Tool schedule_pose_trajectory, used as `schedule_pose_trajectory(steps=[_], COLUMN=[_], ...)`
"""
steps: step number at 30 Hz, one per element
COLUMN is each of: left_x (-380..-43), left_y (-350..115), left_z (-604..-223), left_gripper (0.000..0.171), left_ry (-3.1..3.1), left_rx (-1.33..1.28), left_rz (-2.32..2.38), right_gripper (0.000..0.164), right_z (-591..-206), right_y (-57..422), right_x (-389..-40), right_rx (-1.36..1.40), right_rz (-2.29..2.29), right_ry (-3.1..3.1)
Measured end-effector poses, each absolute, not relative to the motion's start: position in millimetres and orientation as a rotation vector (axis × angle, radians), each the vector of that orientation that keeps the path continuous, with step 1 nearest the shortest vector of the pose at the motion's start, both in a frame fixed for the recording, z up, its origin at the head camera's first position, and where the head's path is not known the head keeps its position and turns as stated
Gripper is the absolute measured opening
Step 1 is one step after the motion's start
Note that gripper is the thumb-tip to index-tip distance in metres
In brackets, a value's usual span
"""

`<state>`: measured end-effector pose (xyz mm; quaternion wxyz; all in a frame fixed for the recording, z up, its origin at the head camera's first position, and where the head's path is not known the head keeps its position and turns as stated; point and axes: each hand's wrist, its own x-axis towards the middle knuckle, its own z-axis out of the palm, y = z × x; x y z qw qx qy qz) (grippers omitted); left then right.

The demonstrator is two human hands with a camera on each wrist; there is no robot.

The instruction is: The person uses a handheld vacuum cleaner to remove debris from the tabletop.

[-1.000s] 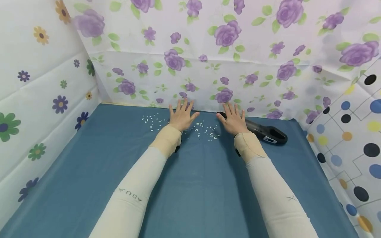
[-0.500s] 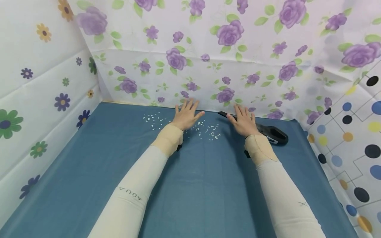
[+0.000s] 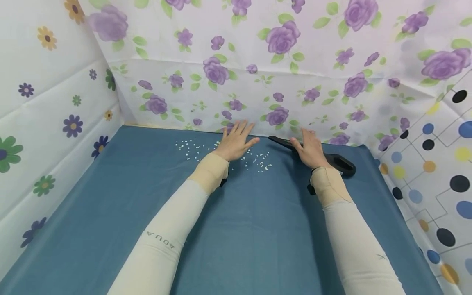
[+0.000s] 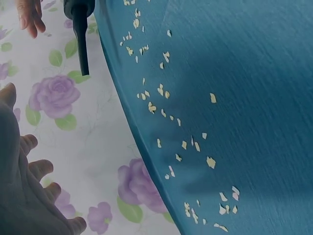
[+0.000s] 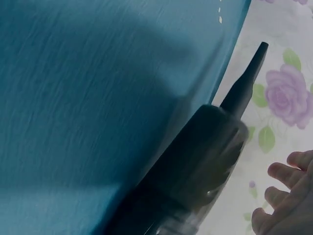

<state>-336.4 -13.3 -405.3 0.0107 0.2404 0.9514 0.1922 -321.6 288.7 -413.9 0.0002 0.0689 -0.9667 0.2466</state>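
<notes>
A black handheld vacuum cleaner [image 3: 341, 164] with a narrow nozzle lies at the table's back right; its body [image 5: 188, 156] fills the lower middle of the right wrist view. My right hand [image 3: 311, 151] is over it with fingers extended, hiding its middle part. In the right wrist view that hand [image 5: 296, 196] appears apart from the vacuum. Small pale scraps [image 4: 211, 162] lie scattered along the back of the table. Above them is my left hand [image 3: 235, 144], fingers spread, holding nothing and covering some scraps.
A blue cloth [image 3: 236, 229] covers the table. Behind it rises a sheet with purple roses [image 3: 278, 39]. A flower-patterned sheet [image 3: 55, 135] stands on the left, a dotted one [image 3: 442, 164] on the right.
My right hand has moved to the right along the vacuum, uncovering its nozzle and hiding more of its body. The left hand has shifted slightly right. Vacuum and scraps stay put.
</notes>
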Motion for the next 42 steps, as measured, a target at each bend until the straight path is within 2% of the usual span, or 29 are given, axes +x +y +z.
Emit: schedule_pose_trajectory(steps=[32, 42], left_x=[-326.7, -322.2], left_y=[22.5, 33.9], left_z=[-405.5, -400.5], left_gripper=[0.074, 0.074], left_ry=[2.872, 2.875], left_rx=[0.932, 0.948], left_rz=[0.611, 0.574], right_gripper=[0.086, 0.081], right_z=[-410.3, -414.3], right_y=[335.1, 352.1], right_x=[-290.3, -288.9], right_rx=[0.094, 0.127], right_rz=[0.889, 0.905], right_ry=[-3.041, -2.994])
